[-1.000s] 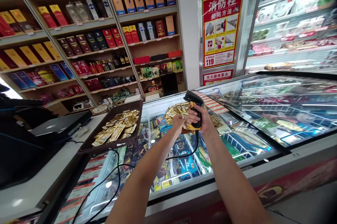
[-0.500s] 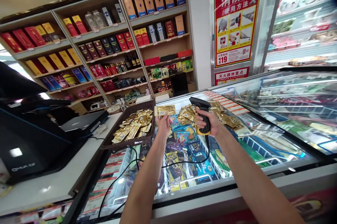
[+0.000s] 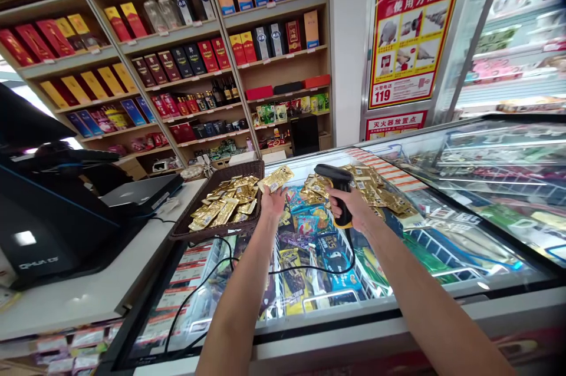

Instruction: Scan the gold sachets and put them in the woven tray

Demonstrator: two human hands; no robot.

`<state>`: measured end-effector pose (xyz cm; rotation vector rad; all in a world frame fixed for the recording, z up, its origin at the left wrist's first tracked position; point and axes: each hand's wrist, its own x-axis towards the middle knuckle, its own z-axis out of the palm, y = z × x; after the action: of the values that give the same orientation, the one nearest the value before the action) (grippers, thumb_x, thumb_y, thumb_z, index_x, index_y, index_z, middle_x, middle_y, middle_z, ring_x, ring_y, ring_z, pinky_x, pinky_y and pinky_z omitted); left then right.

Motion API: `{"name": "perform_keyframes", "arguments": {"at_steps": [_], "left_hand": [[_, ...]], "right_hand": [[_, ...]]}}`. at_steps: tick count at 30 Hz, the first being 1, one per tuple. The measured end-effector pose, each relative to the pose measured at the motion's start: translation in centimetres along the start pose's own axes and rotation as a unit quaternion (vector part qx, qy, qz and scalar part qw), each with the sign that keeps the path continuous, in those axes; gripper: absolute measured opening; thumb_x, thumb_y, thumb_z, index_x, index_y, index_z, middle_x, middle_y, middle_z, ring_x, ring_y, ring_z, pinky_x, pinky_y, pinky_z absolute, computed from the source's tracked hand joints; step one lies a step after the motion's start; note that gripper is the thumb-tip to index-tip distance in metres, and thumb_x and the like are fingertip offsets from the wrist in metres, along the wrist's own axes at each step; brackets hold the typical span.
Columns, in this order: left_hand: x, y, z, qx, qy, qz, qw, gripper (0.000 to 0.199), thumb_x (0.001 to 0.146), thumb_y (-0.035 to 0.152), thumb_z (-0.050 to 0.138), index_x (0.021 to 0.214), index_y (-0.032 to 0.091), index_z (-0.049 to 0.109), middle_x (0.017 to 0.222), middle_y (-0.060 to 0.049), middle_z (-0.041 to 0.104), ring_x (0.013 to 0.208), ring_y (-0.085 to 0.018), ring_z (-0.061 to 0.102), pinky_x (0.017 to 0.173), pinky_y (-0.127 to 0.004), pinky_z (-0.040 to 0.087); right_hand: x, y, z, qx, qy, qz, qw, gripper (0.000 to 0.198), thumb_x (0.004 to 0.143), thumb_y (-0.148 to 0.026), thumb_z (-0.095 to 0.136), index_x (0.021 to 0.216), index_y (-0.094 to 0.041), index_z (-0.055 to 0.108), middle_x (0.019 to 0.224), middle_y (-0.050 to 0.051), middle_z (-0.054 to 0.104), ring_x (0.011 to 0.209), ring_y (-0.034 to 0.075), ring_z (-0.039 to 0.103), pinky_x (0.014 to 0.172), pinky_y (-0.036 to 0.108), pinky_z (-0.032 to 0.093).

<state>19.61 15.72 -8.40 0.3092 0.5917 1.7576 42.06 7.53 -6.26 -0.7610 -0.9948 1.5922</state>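
Observation:
My left hand [image 3: 273, 201] pinches a small gold foil packet [image 3: 276, 177] beside the right rim of a brown woven basket [image 3: 180, 224]. Inside the basket lies a heap of similar gold packets [image 3: 227, 202]. To the right, my right hand [image 3: 347, 206] is wrapped around the handle of a black barcode scanner [image 3: 333, 174], whose head points left toward the packet. More loose gold packets [image 3: 389, 198] are spread on the glass freezer top [image 3: 305, 159] behind and beside the scanner.
The scanner's black cable [image 3: 305, 270] loops across the glass to the left. Bagged frozen goods [image 3: 294, 284] show through the freezer lid. A dark checkout terminal [image 3: 48, 217] stands on the white counter [image 3: 79, 311] at left. Shelves of boxes [image 3: 190, 63] line the back wall.
The packet in my left hand has tilted, its right end now higher, and it sits nearer the basket rim. My right hand still holds the scanner. The camera view has shifted slightly.

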Motion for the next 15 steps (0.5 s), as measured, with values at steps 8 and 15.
{"name": "perform_keyframes", "arguments": {"at_steps": [8, 15], "left_hand": [[-0.7, -0.4, 0.4, -0.020, -0.038, 0.036, 0.998, 0.031, 0.102, 0.033, 0.038, 0.119, 0.027, 0.064, 0.120, -0.005, 0.070, 0.118, -0.017, 0.062, 0.103, -0.038, 0.049], [-1.4, -0.5, 0.8, -0.007, -0.066, 0.058, 0.996, 0.035, 0.098, 0.047, 0.044, 0.114, 0.027, 0.067, 0.119, -0.006, 0.070, 0.114, -0.019, 0.064, 0.097, -0.038, 0.052]], "right_hand": [[-0.2, 0.6, 1.1, -0.103, 0.001, -0.005, 0.995, 0.038, 0.067, -0.044, 0.082, 0.070, -0.019, 0.053, 0.050, -0.006, 0.048, 0.036, 0.006, 0.037, 0.034, 0.022, 0.029], [-0.1, 1.0, 0.9, -0.117, -0.030, 0.016, 0.993, 0.034, 0.068, -0.041, 0.081, 0.071, -0.019, 0.054, 0.051, -0.005, 0.049, 0.036, 0.007, 0.038, 0.034, 0.022, 0.030]]}}
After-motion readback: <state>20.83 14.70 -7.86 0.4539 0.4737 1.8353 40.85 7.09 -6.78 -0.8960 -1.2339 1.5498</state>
